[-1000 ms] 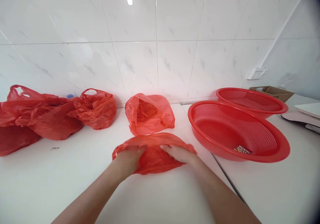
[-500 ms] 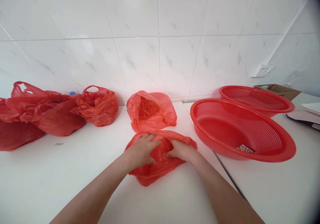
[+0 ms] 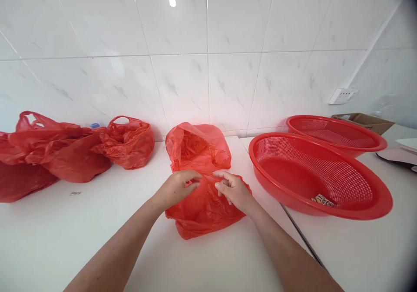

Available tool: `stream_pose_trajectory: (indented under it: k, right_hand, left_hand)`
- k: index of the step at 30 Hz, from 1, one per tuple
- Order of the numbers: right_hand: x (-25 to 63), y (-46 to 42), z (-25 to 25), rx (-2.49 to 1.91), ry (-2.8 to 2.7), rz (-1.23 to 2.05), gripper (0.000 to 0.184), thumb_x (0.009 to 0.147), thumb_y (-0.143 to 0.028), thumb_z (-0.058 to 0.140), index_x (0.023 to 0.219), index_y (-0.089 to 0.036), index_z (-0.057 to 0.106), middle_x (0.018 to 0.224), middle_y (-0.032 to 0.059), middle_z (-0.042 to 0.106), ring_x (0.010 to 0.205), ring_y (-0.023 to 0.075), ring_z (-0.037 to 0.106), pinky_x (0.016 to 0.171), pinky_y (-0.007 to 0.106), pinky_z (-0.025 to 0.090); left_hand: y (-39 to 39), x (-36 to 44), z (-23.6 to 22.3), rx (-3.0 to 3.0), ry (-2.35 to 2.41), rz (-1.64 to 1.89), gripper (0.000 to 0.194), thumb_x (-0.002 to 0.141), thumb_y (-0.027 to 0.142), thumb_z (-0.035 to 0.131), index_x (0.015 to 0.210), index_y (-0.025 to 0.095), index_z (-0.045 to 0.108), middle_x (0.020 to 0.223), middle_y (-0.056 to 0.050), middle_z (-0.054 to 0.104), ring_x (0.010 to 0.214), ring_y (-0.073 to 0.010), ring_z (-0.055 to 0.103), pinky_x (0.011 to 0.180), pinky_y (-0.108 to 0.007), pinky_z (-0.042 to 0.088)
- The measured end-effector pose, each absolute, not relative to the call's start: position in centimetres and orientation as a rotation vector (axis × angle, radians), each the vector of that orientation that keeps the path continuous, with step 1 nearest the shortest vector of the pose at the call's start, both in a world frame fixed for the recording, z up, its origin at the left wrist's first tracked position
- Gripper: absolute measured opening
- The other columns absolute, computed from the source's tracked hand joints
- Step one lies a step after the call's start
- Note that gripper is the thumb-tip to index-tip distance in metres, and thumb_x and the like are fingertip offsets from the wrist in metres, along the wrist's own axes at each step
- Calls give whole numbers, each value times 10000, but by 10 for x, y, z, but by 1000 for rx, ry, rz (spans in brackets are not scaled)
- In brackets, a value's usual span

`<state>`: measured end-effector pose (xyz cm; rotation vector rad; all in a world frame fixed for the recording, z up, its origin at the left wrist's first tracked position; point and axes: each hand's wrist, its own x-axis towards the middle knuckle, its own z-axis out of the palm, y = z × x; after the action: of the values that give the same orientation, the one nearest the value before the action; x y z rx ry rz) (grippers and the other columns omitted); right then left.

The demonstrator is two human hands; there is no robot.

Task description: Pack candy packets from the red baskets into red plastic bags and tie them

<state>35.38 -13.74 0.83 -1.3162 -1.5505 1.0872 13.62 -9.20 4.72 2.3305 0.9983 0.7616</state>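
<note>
A thin red plastic bag (image 3: 208, 222) lies spread on the white table in front of me, its near edge rumpled. My left hand (image 3: 179, 188) is over the bag's left side, fingers curved and the thumb apart from them. Over its right side, my right hand (image 3: 235, 193) has the index finger stretched toward the left hand and the thumb separate. Neither hand visibly grips the plastic; some fingertips are hidden. Just behind, against the wall, rests another red plastic bag (image 3: 220, 146) with its mouth open toward me and crumpled red plastic inside.
Several filled red bags (image 3: 78, 161) stand at the left, with a smaller tied bag (image 3: 133, 146) beside them. On the right, a large red plastic basket (image 3: 289, 174) holds a small printed packet (image 3: 323, 200). Behind it are a second red basket (image 3: 345, 131) and a cardboard box (image 3: 374, 122).
Both hands have lifted from inside the nearer bag to above its far part, fingers now drawn inward toward each other. The bag lies flatter, and the view has tilted up slightly.
</note>
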Motion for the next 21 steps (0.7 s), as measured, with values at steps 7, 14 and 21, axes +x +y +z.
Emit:
stream_pose_trajectory:
  k: [7,14,21]
  right_hand:
    - [353,-123,-19,-1288,-1316,1336,708,836,-419,524,1455,-235,235,1025,45,651,599,93,571,476,197,441]
    - [343,-129,-15,-1152,-1362,1324,693,801,-357,588,1418,-284,280,1369,97,463,889,144,642,759,307,545]
    - [333,-135,-13,-1399,-1617,720,250,822,-293,525,1063,-266,586,1126,17,584,877,136,587,818,305,499]
  left_hand:
    - [-53,102,30,2322,1620,904,406,844,482,482,1148,252,621,1192,-86,617,976,-256,602,854,-372,440]
    - [-48,91,9,2062,1515,1138,475,863,508,426,1217,227,571,1330,-105,520,1236,-266,463,947,-382,414]
    - [-94,103,10,1627,1468,1352,414,790,459,570,1138,235,550,1258,-93,533,1147,-257,517,892,-394,458]
